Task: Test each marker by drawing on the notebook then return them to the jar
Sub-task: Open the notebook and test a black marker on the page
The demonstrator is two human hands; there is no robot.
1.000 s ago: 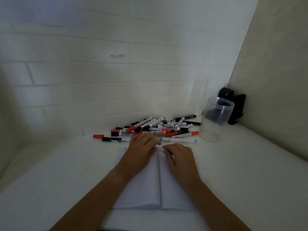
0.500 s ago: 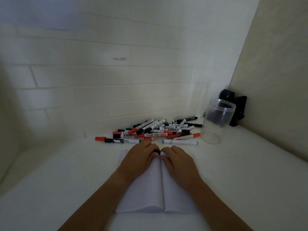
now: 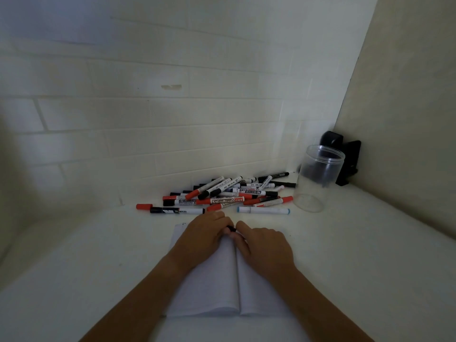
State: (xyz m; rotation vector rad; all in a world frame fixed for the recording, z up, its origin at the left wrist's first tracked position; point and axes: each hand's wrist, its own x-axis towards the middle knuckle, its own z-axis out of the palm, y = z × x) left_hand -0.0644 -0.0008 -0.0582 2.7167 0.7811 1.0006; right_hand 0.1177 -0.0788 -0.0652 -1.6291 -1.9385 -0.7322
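A black-capped marker (image 3: 230, 228), unseen a second ago, is pinched between left hand (image 3: 204, 233) and right hand (image 3: 262, 243) over the notebook (image 3: 214, 287); the jar (image 3: 318, 178) stands at the table's far right corner.

the marker (image 3: 231, 228) is nearly all hidden between both hands; lower markers in the pile (image 3: 229, 193) are covered.

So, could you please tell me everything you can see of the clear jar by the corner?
The clear plastic jar stands upright and lidless on the white table, at the right end of the marker pile, near the corner where the walls meet. It is cylindrical, with a ridged rim. It looks empty. A black object behind it shows through the wall. Neither hand touches it.
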